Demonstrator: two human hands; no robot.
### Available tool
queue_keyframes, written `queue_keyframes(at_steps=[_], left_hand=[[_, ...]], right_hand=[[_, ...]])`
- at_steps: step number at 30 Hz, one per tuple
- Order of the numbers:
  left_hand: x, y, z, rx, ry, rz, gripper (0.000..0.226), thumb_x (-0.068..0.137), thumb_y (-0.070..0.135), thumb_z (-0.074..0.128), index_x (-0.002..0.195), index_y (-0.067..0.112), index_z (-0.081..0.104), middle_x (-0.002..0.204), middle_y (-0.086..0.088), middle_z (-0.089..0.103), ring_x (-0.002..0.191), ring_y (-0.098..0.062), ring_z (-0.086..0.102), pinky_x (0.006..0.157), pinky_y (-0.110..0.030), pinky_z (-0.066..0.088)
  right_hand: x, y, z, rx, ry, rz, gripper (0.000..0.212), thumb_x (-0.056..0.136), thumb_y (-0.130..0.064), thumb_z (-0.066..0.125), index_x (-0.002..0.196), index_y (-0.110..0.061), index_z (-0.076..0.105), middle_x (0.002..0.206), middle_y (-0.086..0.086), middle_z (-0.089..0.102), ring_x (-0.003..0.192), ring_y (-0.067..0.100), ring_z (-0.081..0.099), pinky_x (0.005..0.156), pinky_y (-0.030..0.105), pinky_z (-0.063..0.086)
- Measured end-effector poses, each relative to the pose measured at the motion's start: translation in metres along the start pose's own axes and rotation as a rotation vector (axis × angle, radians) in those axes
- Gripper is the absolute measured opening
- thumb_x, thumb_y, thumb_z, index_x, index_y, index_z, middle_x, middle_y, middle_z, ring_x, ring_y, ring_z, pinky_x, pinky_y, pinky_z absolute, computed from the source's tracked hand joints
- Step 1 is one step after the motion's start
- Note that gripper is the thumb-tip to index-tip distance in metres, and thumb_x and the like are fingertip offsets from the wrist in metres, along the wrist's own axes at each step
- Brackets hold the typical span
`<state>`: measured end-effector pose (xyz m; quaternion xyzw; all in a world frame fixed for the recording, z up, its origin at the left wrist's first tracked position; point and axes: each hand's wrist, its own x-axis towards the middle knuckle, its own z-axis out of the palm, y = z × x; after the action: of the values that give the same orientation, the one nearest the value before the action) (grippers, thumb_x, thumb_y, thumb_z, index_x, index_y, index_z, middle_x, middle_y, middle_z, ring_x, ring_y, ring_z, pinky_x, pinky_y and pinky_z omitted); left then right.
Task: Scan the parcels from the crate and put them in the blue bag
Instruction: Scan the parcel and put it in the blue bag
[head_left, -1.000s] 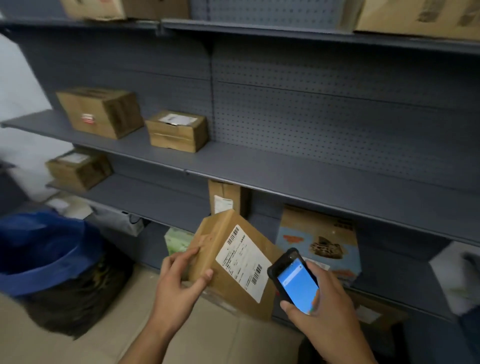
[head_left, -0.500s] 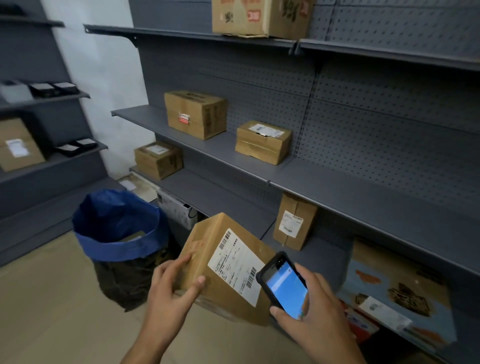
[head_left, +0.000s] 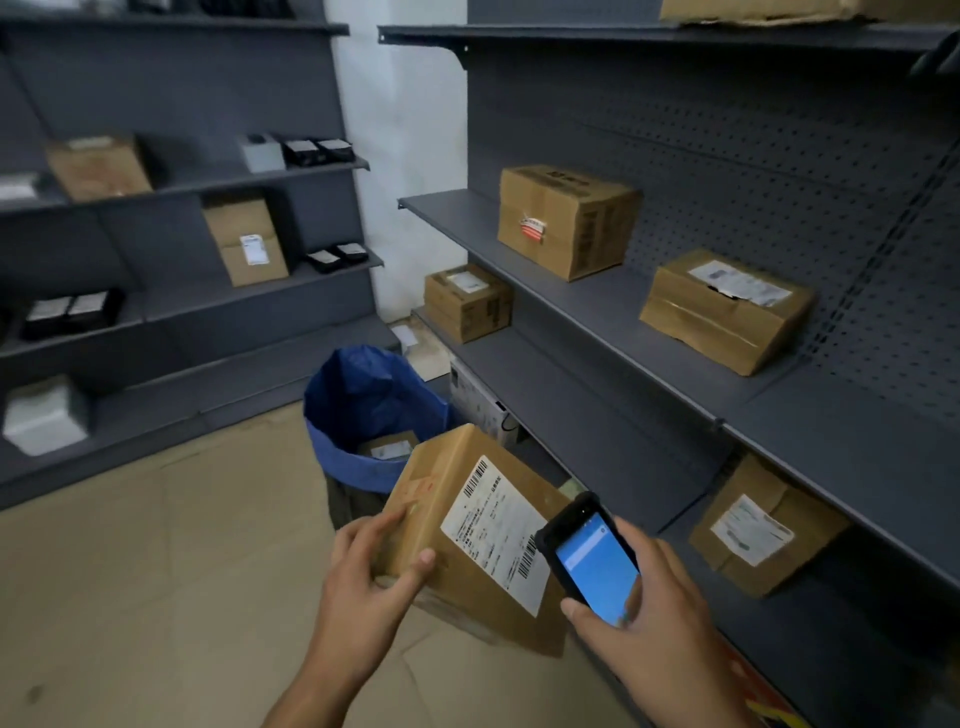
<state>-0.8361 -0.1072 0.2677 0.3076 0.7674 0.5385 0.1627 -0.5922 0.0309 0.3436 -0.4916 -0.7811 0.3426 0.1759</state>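
My left hand (head_left: 371, 577) grips the left end of a brown cardboard parcel (head_left: 452, 493) with a white barcode label facing up. My right hand (head_left: 639, 613) holds a black handheld scanner (head_left: 589, 558) with a lit blue screen, its top close to the label's lower right corner. The blue bag (head_left: 363, 400) lines a dark bin on the floor just beyond the parcel. It stands wide open, and a small labelled parcel (head_left: 389, 448) lies inside. The crate is not in view.
Grey metal shelving (head_left: 597, 322) runs along the right with several cardboard boxes on it, including a large one (head_left: 566, 218) and a flatter labelled one (head_left: 722, 306). More shelves (head_left: 182, 182) with boxes and dark packets line the left wall. Flattened cardboard covers the floor (head_left: 156, 545).
My view has swung left, so the blue bag now sits centre, straight beyond the parcel. Both hands keep the same hold on the parcel and the scanner.
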Motion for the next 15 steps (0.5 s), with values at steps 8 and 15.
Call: queue_keyframes(at_steps=[8, 15], left_hand=[[0.049, -0.006, -0.019, 0.042, 0.203, -0.118, 0.067, 0.067, 0.08, 0.063, 0.127, 0.049, 0.062, 0.128, 0.025, 0.052, 0.115, 0.004, 0.054, 0.083, -0.019, 0.045], [0.076, -0.029, -0.049, 0.026, 0.356, -0.199, 0.055, 0.067, 0.076, 0.065, 0.119, 0.061, 0.06, 0.128, 0.023, 0.057, 0.116, -0.003, 0.059, 0.089, -0.029, 0.048]], right_hand=[[0.103, -0.023, 0.032, 0.012, -0.126, -0.192, 0.097, 0.06, -0.055, 0.084, 0.141, -0.041, 0.033, 0.115, -0.018, 0.042, 0.101, 0.006, 0.048, 0.081, 0.03, 0.055], [0.168, -0.061, 0.07, 0.025, -0.236, -0.291, 0.095, 0.063, -0.053, 0.084, 0.143, -0.038, 0.035, 0.117, -0.014, 0.044, 0.094, 0.008, 0.052, 0.075, 0.023, 0.051]])
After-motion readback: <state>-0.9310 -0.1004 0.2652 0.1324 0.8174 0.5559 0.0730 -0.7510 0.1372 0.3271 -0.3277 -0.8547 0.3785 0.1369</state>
